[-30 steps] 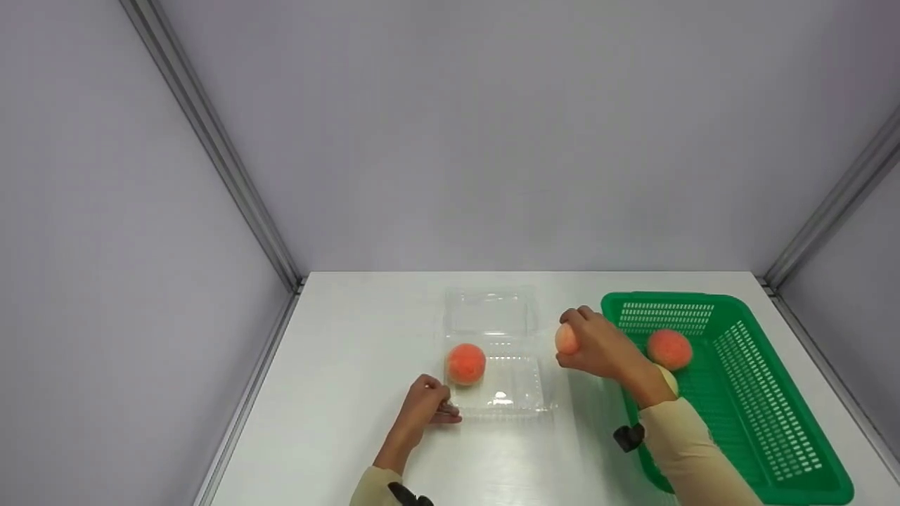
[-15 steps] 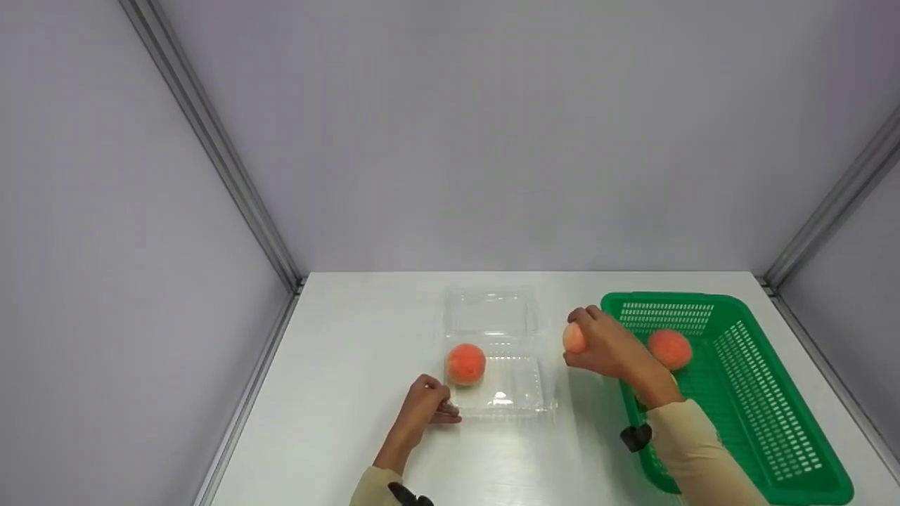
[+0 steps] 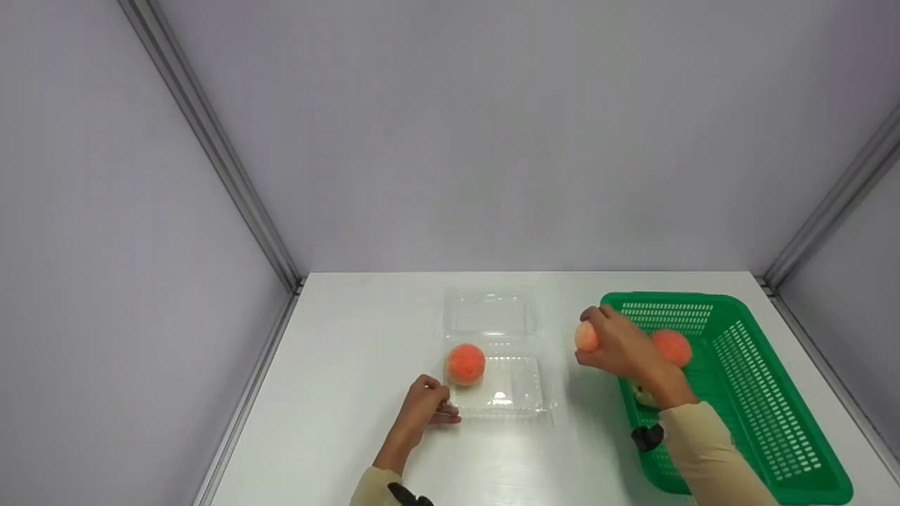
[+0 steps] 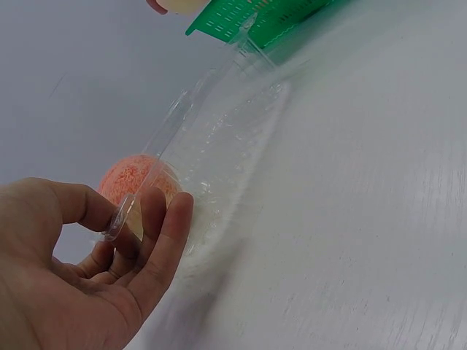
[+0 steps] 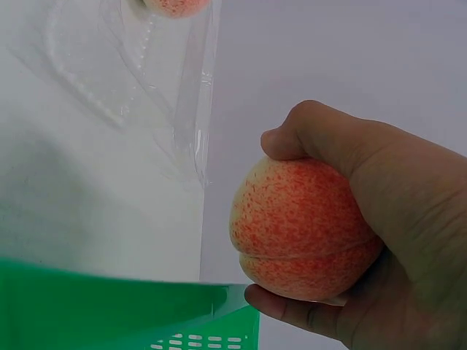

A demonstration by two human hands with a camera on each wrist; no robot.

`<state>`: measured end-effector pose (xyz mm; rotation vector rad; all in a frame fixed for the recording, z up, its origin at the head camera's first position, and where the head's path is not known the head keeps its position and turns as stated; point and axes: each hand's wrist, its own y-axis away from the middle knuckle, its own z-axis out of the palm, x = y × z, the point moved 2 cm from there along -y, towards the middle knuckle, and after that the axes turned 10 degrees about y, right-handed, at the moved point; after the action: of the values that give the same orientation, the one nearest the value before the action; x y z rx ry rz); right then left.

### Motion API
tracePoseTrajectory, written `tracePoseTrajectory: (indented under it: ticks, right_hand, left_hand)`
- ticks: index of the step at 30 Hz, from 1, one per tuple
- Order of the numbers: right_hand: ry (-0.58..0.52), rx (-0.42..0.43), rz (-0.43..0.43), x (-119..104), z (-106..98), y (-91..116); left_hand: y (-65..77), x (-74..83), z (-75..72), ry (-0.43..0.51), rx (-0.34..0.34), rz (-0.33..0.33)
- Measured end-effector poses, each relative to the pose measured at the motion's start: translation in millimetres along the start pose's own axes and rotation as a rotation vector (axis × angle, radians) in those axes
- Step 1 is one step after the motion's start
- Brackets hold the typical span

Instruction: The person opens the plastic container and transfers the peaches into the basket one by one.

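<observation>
The person's right hand [image 3: 619,346] grips a speckled red-and-cream peach [image 5: 306,226], the thumb on one side and the fingers curled round the other; I see it just beside the near-left part of the basket's far end. The left hand [image 3: 422,402], fingers bent, pinches the near-left edge of a clear plastic container [image 3: 517,383] between thumb and fingers. Within the container's tray, at its left side, sits an orange-red peach [image 3: 466,364], near the left hand but apart from it. The hinged lid [image 3: 489,313] lies folded back on the far side of the tray. To the right, a green basket [image 3: 801,422] with slotted walls holds a further red peach [image 3: 673,346] and a pale yellowish fruit [image 3: 643,396]; the right forearm covers much of the latter, so I cannot be sure of its kind. Both basket and container rest on a white table [image 3: 337,351], backed by a grey panel [image 3: 492,140]. Beige sleeves [image 3: 710,450] cover the forearms.
</observation>
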<state>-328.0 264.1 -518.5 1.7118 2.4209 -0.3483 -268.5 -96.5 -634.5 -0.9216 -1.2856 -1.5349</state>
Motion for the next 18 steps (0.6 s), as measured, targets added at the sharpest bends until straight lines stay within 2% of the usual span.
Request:
tracePoseTrajectory:
  ticks: [6, 18]
  right_hand:
    - [-0.014, 0.0, 0.01, 5, -1, 1]
    - [-0.019, 0.032, -0.034, 14, -6, 5]
  left_hand:
    - [0.7, 1.0, 0.6, 0.004, 0.0, -0.001]
    - [1.6, 2.1, 0.9, -0.005, -0.002, 0.003]
